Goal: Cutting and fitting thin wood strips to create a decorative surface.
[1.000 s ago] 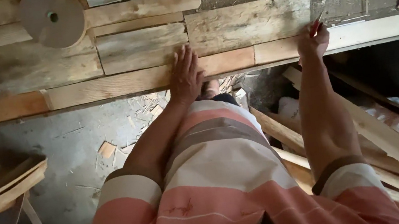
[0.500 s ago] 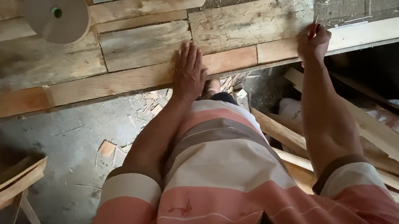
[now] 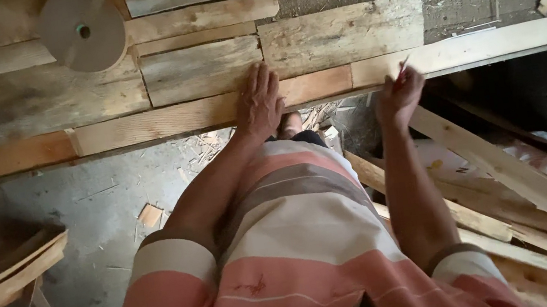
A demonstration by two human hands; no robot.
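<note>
A long wooden plank (image 3: 209,112) on the workbench (image 3: 29,110) is pressed flat by the open left hand (image 3: 258,101), and a pencil (image 3: 404,65), moved a little since before, is pinched in the closed right hand (image 3: 396,93) just beside it.

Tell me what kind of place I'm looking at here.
Most likely a rough carpentry workshop. The left hand rests flat on a bench of patched wooden boards, loose planks are stacked at the right, and wood chips litter the concrete floor.
</note>
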